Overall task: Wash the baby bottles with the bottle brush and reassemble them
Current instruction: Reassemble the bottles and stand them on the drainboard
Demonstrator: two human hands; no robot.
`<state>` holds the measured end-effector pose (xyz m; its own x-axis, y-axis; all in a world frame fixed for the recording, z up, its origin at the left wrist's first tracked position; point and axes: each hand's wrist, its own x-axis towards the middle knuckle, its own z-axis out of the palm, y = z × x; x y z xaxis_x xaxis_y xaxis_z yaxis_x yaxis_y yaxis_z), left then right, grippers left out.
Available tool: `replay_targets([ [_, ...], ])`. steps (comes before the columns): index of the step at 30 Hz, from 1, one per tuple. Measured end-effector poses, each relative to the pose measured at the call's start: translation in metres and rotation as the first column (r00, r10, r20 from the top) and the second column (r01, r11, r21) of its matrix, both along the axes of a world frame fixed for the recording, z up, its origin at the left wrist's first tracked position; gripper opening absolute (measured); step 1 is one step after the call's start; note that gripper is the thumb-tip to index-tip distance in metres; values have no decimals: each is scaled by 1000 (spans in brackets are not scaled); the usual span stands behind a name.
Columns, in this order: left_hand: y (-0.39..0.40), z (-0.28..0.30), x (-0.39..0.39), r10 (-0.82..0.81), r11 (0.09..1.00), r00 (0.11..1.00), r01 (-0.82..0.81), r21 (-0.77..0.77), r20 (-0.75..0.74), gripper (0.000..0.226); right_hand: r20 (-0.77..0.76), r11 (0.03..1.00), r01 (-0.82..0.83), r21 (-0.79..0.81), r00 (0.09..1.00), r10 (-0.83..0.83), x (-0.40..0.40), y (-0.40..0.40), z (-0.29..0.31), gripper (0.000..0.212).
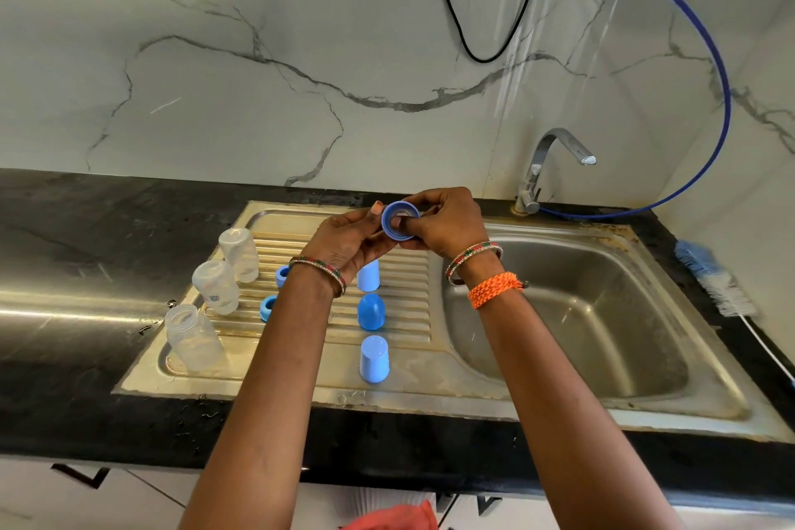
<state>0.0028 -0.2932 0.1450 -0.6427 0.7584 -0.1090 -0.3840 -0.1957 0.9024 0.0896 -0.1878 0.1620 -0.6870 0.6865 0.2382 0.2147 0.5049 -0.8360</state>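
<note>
Both hands meet above the drainboard (pixel 301 374), the left hand (pixel 348 239) and right hand (pixel 447 219) each with a grip closed on one blue collar ring (pixel 400 220). Three clear bottles (pixel 215 286) stand at the drainboard's left; the bottle brush (pixel 714 278) lies right of the sink (pixel 572 314).

Single head view, worn high, facing forward and down across the black stone counter (pixel 64 228) toward the white marble wall (pixel 258 13); steel sink (pixel 645 413) close below, right of centre.
</note>
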Motion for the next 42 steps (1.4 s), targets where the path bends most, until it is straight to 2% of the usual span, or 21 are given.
replay_targets([
  [5,5,-3,5,66,996,994,-71,-54,-90,14,-60,986,135,101,990,-129,-3,-7,-5,19],
  [10,9,-2,5,75,997,996,-76,-25,-42,14,-103,970,223,98,972,-213,-11,-12,-7,16],
  [12,8,-7,4,63,998,995,-65,-17,-73,13,-77,976,217,32,974,-214,-15,-9,-11,15],
  [14,9,-14,7,125,989,974,-138,-59,-189,15,9,987,150,-64,989,-150,-15,-3,-14,17],
  [15,10,-17,8,178,975,952,-205,-86,-247,17,34,981,89,-172,996,-84,-15,0,-15,18],
  [17,12,-18,6,272,939,904,-325,-115,-330,18,-10,908,-42,-416,999,42,-12,-1,-14,22],
  [18,14,-18,4,294,927,886,-356,-120,-358,18,-35,895,-66,-442,998,56,-12,-2,-13,23],
  [21,15,-19,-1,296,908,840,-395,-138,-454,17,-74,933,-6,-359,997,-22,-14,-3,-17,19],
  [25,15,-22,1,291,900,822,-408,-151,-489,15,-67,966,70,-247,994,-89,-20,-7,-28,13],
  [30,17,-24,0,307,849,763,-490,-198,-569,17,-37,950,11,-313,999,-24,-19,-5,-28,22],
  [34,17,-22,-4,301,877,783,-452,-165,-544,14,-75,929,-38,-369,997,12,-16,-3,-22,18],
  [36,18,-22,-3,298,882,772,-448,-147,-562,14,-100,951,4,-310,994,-36,-16,-5,-22,12],
  [39,21,-25,1,318,849,694,-512,-132,-647,15,-94,980,140,-145,984,-154,-19,-9,-29,11],
  [42,25,-30,5,321,829,655,-543,-131,-684,15,-110,959,259,-113,956,-271,-21,-16,-34,12],
])
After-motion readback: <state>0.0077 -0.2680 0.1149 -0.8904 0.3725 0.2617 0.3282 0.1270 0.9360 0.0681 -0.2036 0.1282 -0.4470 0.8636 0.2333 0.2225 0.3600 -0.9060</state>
